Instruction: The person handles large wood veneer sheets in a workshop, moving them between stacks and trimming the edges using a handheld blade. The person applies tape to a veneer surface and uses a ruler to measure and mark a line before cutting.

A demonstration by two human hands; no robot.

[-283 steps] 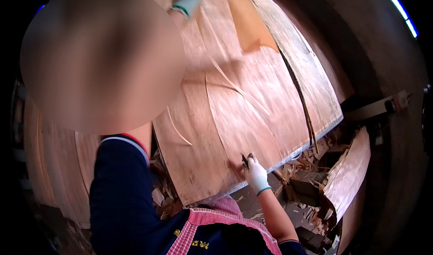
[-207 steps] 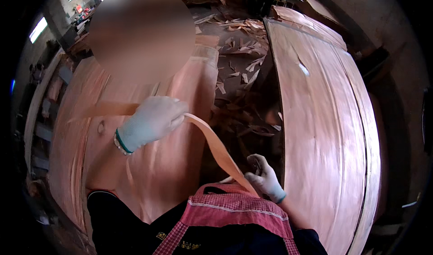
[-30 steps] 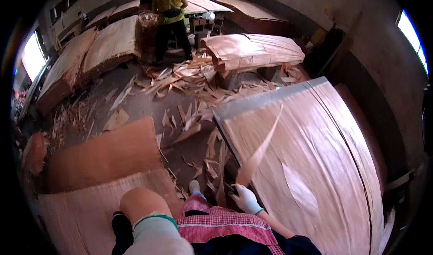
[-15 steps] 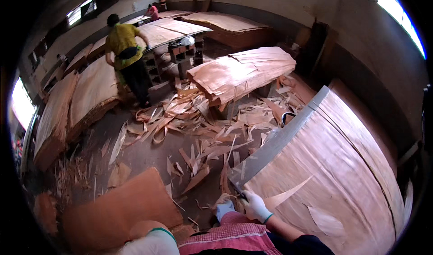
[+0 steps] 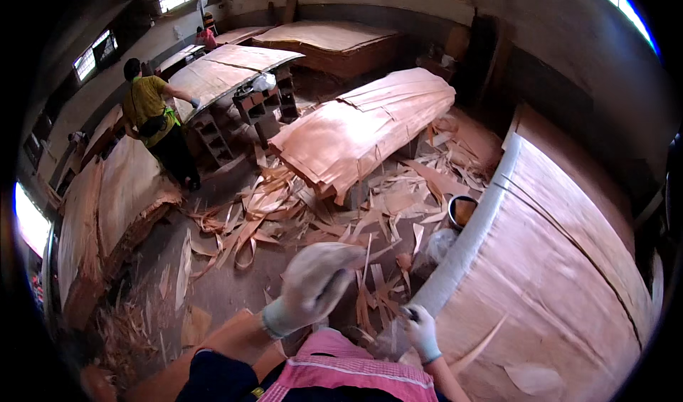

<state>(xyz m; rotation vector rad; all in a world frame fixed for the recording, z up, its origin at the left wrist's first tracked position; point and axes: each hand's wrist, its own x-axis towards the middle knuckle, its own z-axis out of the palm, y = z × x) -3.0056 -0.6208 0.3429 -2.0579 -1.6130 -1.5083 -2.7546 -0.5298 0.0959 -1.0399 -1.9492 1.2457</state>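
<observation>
My left hand (image 5: 311, 288), in a pale work glove, is raised over the scrap-strewn floor to the left of the veneer stack. Its fingers stretch to the right with a gap to the thumb, slightly blurred, and nothing shows in it. Beside the near left corner of the veneer stack (image 5: 548, 274), my right hand (image 5: 425, 335), also gloved, is closed around the dark handle of a knife (image 5: 410, 314); its blade is hard to make out. The top veneer sheet has a long dark split and a grey strip (image 5: 475, 242) along its left edge. A pointed sliver (image 5: 484, 345) lies on it.
Veneer scraps (image 5: 284, 203) litter the floor. A smaller veneer pile (image 5: 370, 128) stands ahead, and a round container (image 5: 462, 210) sits by my stack. Far left, a person in a yellow shirt (image 5: 149, 110) stands between stacks. A reddish sheet (image 5: 163, 373) lies low at left.
My left hand has risen from the lower edge and swung forward over the floor. The right hand has shifted slightly right and down with the knife. The view has turned; the yellow-shirted person now reaches rightward.
</observation>
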